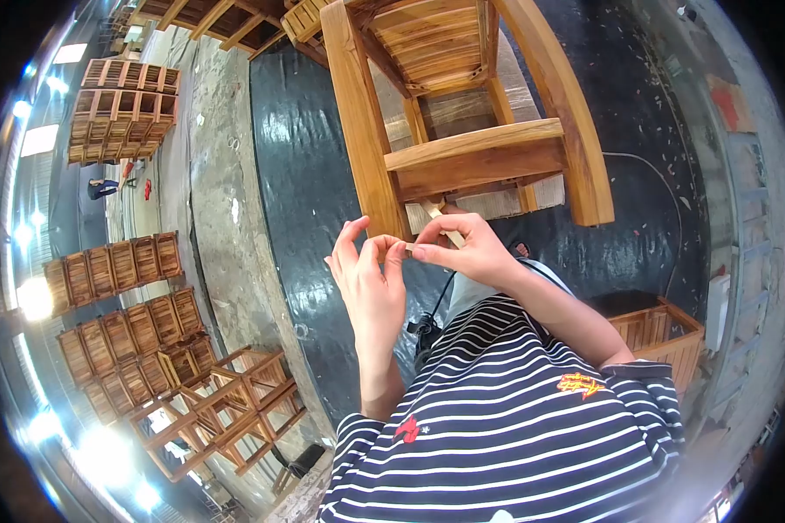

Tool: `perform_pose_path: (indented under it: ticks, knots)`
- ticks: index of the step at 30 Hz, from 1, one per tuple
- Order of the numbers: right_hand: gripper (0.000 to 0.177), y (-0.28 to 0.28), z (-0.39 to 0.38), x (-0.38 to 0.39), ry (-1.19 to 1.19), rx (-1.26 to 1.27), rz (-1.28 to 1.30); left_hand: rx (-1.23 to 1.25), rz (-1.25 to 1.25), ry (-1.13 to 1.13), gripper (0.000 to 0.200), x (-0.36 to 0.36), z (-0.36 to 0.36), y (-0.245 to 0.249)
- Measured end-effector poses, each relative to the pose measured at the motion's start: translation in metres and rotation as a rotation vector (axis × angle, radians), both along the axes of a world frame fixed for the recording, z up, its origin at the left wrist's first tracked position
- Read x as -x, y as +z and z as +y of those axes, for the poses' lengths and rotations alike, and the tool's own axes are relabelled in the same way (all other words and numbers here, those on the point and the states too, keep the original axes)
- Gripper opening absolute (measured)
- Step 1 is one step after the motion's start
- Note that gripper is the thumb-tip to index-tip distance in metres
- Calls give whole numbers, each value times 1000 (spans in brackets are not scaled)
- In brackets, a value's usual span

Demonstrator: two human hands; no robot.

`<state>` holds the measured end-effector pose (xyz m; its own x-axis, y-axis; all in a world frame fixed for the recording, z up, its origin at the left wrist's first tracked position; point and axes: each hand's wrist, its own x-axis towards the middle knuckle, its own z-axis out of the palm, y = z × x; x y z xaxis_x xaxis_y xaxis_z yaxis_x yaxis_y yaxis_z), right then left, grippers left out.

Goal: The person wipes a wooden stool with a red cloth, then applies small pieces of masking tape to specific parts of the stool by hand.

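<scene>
In front of my striped shirt, my left hand [373, 277] and my right hand [469, 251] meet at the fingertips. Between them is a small pale piece [411, 248], pinched by the thumb and index finger of each hand. The other fingers of my left hand are raised and spread. A light strip [445, 225] shows just behind my right hand; whether it joins the small piece is hidden. Beyond my hands lies a wooden chair frame [475, 161], its near rail and two thick side members facing me.
Black sheeting [301, 157] covers the floor around the chair. Stacked wooden furniture [122, 113] stands at the left, with bare wooden frames [227, 405] lower down. A slatted wooden box [663, 336] is at the right. A distant person [103, 188] is at far left.
</scene>
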<state>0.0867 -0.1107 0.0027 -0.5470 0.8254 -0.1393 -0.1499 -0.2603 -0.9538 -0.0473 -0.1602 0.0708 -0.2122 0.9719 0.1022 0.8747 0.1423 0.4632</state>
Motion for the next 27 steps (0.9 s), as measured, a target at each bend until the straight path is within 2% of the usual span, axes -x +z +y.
perform_pose_path:
  ticks: [3,6,11,16,23,27]
  knots:
    - [14,-3,2,7,-18,11,-102,52,-7,53,16,5,-1,-2]
    - [14,-6,1,13,15,123,-9,80,-34,77,18,8,-2,-4]
    - [16,-4,-1,17,4,220,-12,17,10,69,17,7,0,-11]
    - [17,-11,-2,19,10,215,25,-73,-91,53,11,7,-1,-14]
    - [17,-15,-2,19,28,239,-70,-69,-174,78,11,16,-2,-20]
    - [16,-27,-4,19,-3,206,-53,-82,-364,123,12,19,-2,-28]
